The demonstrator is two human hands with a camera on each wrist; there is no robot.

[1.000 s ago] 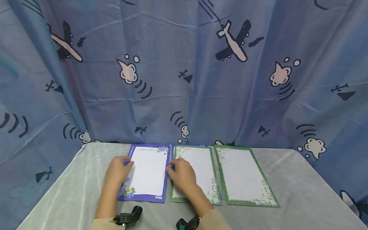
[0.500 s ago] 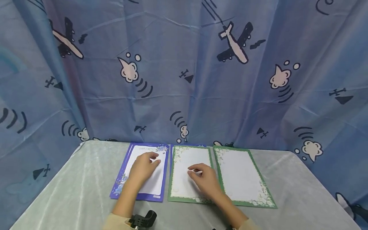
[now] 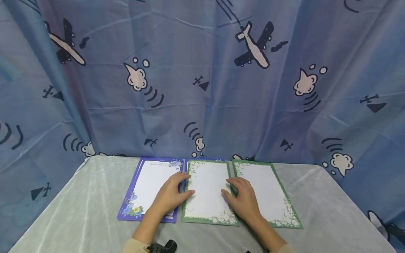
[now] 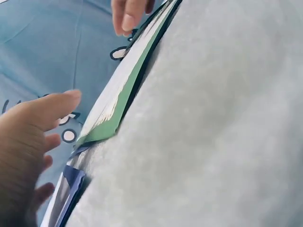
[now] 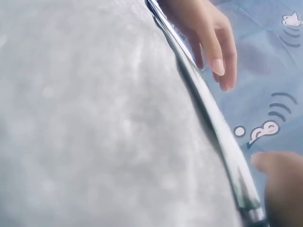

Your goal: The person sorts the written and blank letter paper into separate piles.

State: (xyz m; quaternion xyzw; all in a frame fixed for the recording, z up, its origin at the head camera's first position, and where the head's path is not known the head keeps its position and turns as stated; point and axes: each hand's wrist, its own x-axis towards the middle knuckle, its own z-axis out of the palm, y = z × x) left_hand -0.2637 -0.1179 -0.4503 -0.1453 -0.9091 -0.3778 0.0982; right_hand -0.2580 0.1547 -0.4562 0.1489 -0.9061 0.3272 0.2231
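Three bordered stationery sheets lie side by side in the head view. The left one is a purple-bordered sheet [image 3: 152, 179] with blue and yellow flowers. A green-bordered sheet [image 3: 207, 193] with white flowers lies in the middle, a purple edge showing behind its top. On the right is another green-bordered sheet [image 3: 262, 186]. My left hand [image 3: 171, 195], fingers spread, is at the middle sheet's left edge. My right hand [image 3: 245, 200], loosely bent, is at its right edge. Whether either hand touches the paper is unclear. Both wrist views show gaps between thumb and fingers.
A pale grey cloth covers the table [image 3: 79, 211]. Behind it hangs a blue curtain [image 3: 177, 91] printed with airplanes and clouds. A black wrist camera [image 3: 164, 247] sits on the left wrist.
Both hands have moved right, from the sides of the purple-bordered sheet to the sides of the middle green-bordered one. The purple-bordered sheet's lower end has shifted left.
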